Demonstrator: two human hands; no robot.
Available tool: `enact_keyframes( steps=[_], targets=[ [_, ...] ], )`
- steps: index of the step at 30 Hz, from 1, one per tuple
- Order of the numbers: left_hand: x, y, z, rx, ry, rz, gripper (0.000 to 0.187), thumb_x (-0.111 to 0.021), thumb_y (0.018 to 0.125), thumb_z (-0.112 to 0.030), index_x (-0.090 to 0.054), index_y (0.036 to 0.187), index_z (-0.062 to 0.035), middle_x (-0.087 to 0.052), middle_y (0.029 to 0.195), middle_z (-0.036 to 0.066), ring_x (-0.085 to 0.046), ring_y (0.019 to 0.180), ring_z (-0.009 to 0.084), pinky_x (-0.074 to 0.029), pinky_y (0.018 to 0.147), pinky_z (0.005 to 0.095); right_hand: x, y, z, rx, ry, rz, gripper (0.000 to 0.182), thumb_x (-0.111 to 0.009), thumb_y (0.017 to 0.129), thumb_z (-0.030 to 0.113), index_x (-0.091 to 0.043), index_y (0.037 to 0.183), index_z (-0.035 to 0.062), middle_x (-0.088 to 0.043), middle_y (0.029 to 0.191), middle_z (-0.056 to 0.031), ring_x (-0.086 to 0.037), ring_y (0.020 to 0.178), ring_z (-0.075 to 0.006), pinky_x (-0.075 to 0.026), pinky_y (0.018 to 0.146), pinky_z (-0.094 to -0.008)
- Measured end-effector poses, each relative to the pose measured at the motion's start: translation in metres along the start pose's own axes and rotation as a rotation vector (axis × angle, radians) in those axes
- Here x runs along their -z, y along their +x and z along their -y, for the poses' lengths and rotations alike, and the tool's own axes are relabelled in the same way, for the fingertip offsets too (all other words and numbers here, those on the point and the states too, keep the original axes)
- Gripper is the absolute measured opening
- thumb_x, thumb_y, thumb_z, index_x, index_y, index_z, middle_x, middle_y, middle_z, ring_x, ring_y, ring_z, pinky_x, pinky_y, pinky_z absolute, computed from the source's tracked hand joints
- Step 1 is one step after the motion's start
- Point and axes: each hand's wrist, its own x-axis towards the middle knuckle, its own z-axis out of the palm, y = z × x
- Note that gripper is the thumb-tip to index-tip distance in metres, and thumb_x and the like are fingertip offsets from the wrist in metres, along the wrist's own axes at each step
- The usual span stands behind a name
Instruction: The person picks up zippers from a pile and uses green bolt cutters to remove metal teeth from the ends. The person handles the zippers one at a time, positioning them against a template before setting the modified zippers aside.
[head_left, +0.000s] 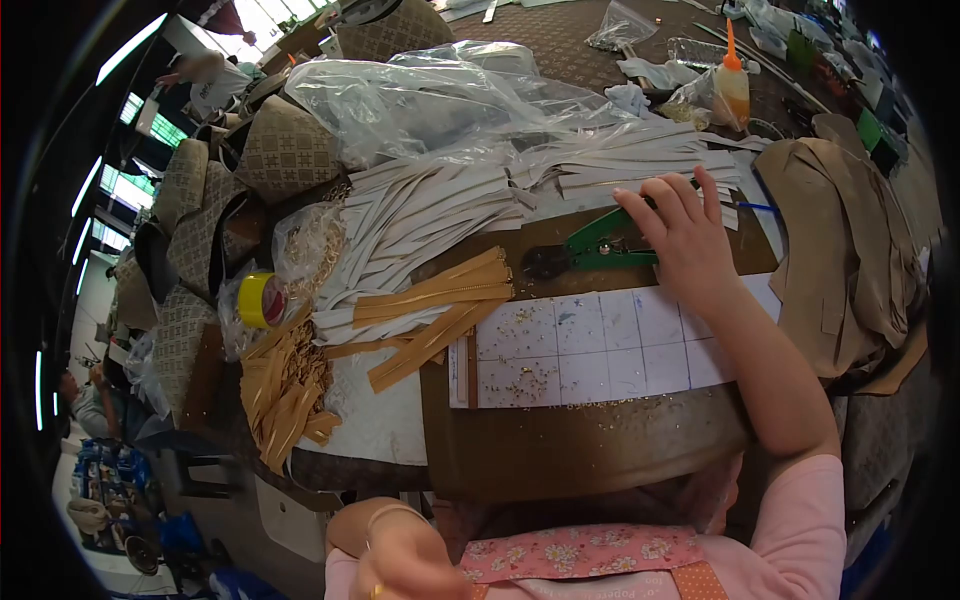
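A person's right hand [690, 235] lies over the handles of green pliers [600, 262] on a cluttered bench [590, 450], just beyond a gridded white board [620, 345]. Its fingers are parted and partly bent; whether they grip is unclear. The left hand [405, 560], blurred near the chest, shows no clear hold. The step seems to be handling the pliers; the next move likely calls for a firm grip around both handles. Counted: one pliers, one board, one yellow tape roll [262, 300], one orange-tipped bottle [732, 95]; tan zipper strips [440, 300], white strips [430, 215] and gold bits [525, 380] are too many to count.
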Motion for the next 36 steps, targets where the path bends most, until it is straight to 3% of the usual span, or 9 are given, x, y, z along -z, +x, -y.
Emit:
enact_keyframes(
  steps=[3, 7, 11, 16, 22, 26, 28, 31, 36],
  targets=[
    [-0.007, 0.029, 0.056, 0.21, 0.118, 0.176, 0.031, -0.074, 0.077, -0.008, -0.061, 0.105, -0.0069, -0.06, 0.114, 0.011, -0.064, 0.087, 0.0247, -0.052, 0.075, 0.0382, 0.001, -0.001, -0.003, -0.055, 0.037, 0.038, 0.064, -0.067, 0.072, 0.003, -0.051, 0.133, 0.0182, -0.049, 0.118, -0.0036, -0.044, 0.123, -0.0226, -0.019, 0.116, -0.0509],
    [-0.019, 0.008, 0.155, 0.766, 0.461, 0.551, 0.065, -0.079, 0.076, -0.018, -0.051, 0.132, -0.0002, -0.054, 0.125, 0.019, -0.056, 0.111, 0.0341, -0.046, 0.097, 0.036, 0.001, -0.001, -0.006, -0.141, 0.105, 0.03, 0.068, -0.071, 0.07, 0.003, -0.049, 0.133, 0.0178, -0.048, 0.119, -0.0047, -0.043, 0.124, -0.0242, -0.019, 0.116, -0.0518],
    [-0.026, -0.006, 0.188, 0.792, 0.488, 0.494, 0.066, -0.08, 0.075, -0.024, -0.054, 0.131, -0.0009, -0.055, 0.127, 0.019, -0.058, 0.109, 0.0367, -0.049, 0.091, 0.0411, 0.0, -0.002, -0.008, -0.139, 0.093, 0.077, 0.069, -0.072, 0.07, 0.004, -0.049, 0.133, 0.0177, -0.048, 0.119, -0.005, -0.043, 0.124, -0.0246, -0.019, 0.116, -0.0522],
    [-0.026, 0.006, 0.188, 1.001, 0.263, 0.526, 0.046, -0.081, 0.072, -0.013, -0.064, 0.112, 0.0001, -0.061, 0.106, 0.014, -0.06, 0.094, 0.0288, -0.049, 0.082, 0.0365, 0.0, 0.002, -0.002, -0.141, 0.155, 0.132, 0.069, -0.073, 0.068, 0.005, -0.05, 0.132, 0.0171, -0.049, 0.118, -0.0054, -0.043, 0.124, -0.0252, -0.019, 0.116, -0.0512],
    [-0.025, 0.005, 0.186, 0.829, 0.215, 0.436, 0.026, -0.076, 0.076, -0.002, -0.061, 0.097, 0.0006, -0.063, 0.088, 0.008, -0.061, 0.079, 0.0193, -0.05, 0.072, 0.0301, 0.002, 0.002, 0.0, -0.136, 0.179, 0.166, 0.07, -0.072, 0.067, 0.001, -0.049, 0.131, 0.0167, -0.049, 0.12, -0.0059, -0.044, 0.123, -0.0263, -0.019, 0.115, -0.0505],
    [-0.022, 0.001, 0.183, 0.765, 0.079, 0.254, 0.023, -0.073, 0.081, -0.001, -0.06, 0.099, 0.0004, -0.065, 0.094, 0.005, -0.061, 0.078, 0.0137, -0.051, 0.069, 0.0272, 0.001, 0.001, 0.0, -0.144, 0.188, 0.162, 0.069, -0.071, 0.067, 0.0, -0.049, 0.13, 0.016, -0.049, 0.12, -0.0058, -0.045, 0.123, -0.0267, -0.02, 0.115, -0.0506],
    [-0.012, 0.016, 0.165, 1.032, 0.012, 0.057, 0.017, -0.07, 0.085, -0.002, -0.06, 0.099, -0.0014, -0.066, 0.091, 0.006, -0.063, 0.078, 0.0151, -0.05, 0.067, 0.029, 0.001, 0.002, 0.0, -0.155, 0.194, 0.176, 0.069, -0.071, 0.067, -0.001, -0.049, 0.131, 0.0158, -0.05, 0.121, -0.0061, -0.045, 0.122, -0.0272, -0.02, 0.115, -0.0503],
    [-0.003, 0.016, 0.152, 1.064, -0.377, -0.252, 0.019, -0.067, 0.089, -0.001, -0.061, 0.107, -0.0018, -0.065, 0.09, 0.002, -0.061, 0.079, 0.0083, -0.05, 0.066, 0.0243, 0.0, 0.001, -0.002, -0.149, 0.204, 0.174, 0.068, -0.07, 0.067, -0.001, -0.05, 0.13, 0.0147, -0.051, 0.12, -0.0081, -0.045, 0.122, -0.0285, -0.023, 0.113, -0.0491],
    [0.004, 0.006, 0.152, 1.158, -0.578, -0.077, 0.022, -0.068, 0.088, 0.0, -0.064, 0.11, -0.0002, -0.066, 0.09, 0.002, -0.061, 0.079, 0.0082, -0.051, 0.067, 0.0228, 0.008, 0.003, 0.005, -0.124, 0.389, 0.13, 0.058, -0.071, 0.069, 0.006, -0.054, 0.125, 0.0107, -0.056, 0.112, -0.0114, -0.051, 0.111, -0.0326, -0.034, 0.104, -0.0483]
  ],
)
